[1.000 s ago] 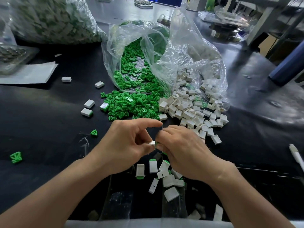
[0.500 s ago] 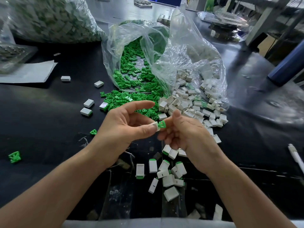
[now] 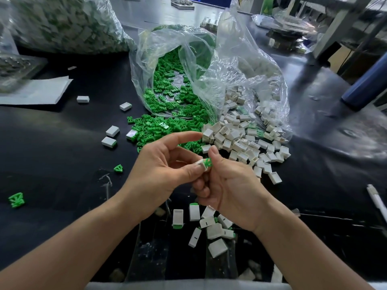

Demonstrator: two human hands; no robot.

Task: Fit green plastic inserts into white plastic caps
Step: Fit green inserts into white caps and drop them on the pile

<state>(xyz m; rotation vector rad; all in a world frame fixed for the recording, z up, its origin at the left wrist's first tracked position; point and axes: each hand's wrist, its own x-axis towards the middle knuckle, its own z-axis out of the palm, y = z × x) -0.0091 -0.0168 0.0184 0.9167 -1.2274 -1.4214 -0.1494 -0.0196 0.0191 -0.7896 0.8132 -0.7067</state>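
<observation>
My left hand pinches a small white cap between thumb and fingers, its index finger stretched out above. My right hand pinches a green insert and holds it against the cap's open end. Both hands hover above the black table. Behind them lies a heap of green inserts spilling from a clear bag, and to its right a heap of white caps. Several assembled caps with green ends lie below my hands.
A large bag of parts stands at the back left beside white paper. Loose caps and stray green inserts dot the left of the black table. A white pen lies at the right edge.
Both hands rose from just above the assembled pile. The green insert, hidden a second ago, now shows in my right fingers and meets the cap in my left.
</observation>
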